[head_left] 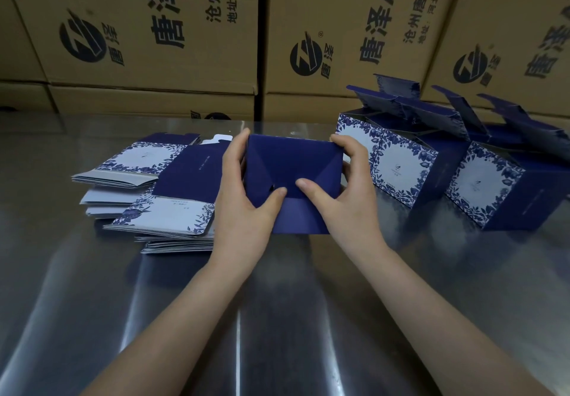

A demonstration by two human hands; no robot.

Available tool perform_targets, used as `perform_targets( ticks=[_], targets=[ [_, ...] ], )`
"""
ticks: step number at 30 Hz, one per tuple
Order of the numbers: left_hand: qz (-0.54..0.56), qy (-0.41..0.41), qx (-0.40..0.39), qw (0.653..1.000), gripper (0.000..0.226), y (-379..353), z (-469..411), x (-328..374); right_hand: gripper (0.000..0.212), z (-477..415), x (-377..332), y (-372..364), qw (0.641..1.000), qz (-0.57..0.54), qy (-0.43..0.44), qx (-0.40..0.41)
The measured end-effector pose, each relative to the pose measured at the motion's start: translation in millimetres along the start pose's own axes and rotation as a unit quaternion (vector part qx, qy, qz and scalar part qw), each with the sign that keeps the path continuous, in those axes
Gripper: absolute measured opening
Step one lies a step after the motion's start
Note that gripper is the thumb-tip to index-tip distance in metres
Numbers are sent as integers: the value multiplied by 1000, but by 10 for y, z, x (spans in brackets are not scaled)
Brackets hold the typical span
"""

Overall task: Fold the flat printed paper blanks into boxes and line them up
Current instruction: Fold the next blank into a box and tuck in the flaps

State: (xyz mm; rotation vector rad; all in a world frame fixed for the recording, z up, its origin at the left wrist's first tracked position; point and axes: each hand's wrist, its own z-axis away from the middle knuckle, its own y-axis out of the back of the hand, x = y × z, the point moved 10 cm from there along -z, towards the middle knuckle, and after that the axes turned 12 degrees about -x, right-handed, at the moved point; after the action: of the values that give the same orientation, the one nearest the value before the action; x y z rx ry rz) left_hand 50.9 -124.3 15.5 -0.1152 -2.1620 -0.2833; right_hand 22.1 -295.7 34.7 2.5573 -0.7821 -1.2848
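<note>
A dark blue box [293,161] is held at the table's middle with its folded bottom flaps facing me. My left hand [246,192] grips its left side, fingers curled over the far edge, thumb pressing the flaps near the centre. My right hand [342,192] grips the right side the same way, thumb on the flaps. To the left lies a loose stack of flat blue-and-white floral blanks [148,186]. On the right stand two folded boxes, one nearer the middle [398,167] and one further right [493,189], with their top flaps open.
The work surface is a shiny metal table [277,318]. Large brown cardboard cartons [154,41] with black print form a wall along the table's far edge. More open blue box flaps [530,124] show behind the folded boxes at the right.
</note>
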Motion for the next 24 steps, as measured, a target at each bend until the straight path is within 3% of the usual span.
perform_targets(
  ticks=[15,24],
  targets=[
    [-55,4,61,997,84,73,23,-42,57,34,-49,53,991,99,38,80],
    [-73,5,45,996,82,45,-2,-51,59,20,-113,64,990,109,57,69]
  ],
)
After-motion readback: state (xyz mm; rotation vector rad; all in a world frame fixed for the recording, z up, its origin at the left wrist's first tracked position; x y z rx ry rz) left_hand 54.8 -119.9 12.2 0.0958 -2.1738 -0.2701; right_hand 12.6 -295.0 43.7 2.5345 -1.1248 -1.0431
